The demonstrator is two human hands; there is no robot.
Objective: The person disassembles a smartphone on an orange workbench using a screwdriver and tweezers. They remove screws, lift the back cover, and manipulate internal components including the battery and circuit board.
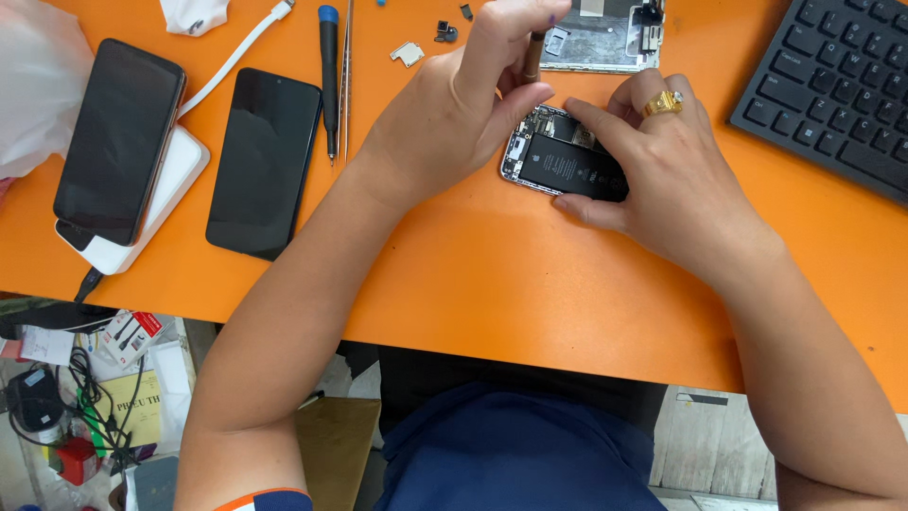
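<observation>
Over the orange table [530,284], both forearms are reaching in from the near edge and converging on one opened phone [566,161] lying back-open, black battery facing up. Left hand [454,114] is arching above the phone's top-left corner, wrist raised, thumb and fingers closing together around a thin brown tool [534,55] held nearly upright; its tip is hidden behind the thumb, so contact with the phone cannot be told. Right hand [662,180] is lying flat over the phone's right side, index finger and thumb bracketing the body and pressing it to the table; a gold ring [664,102] is showing on one finger.

Count, outward from the grip: one detached phone panel [605,43] just beyond the tool; several small loose parts [409,53], roughly four, beside the left hand; one blue-capped screwdriver [328,76] and one pair of tweezers [346,76] lying side by side farther left; two intact dark phones [263,161], one resting on a white block [156,203]; one black keyboard [832,85] beyond the right hand.
</observation>
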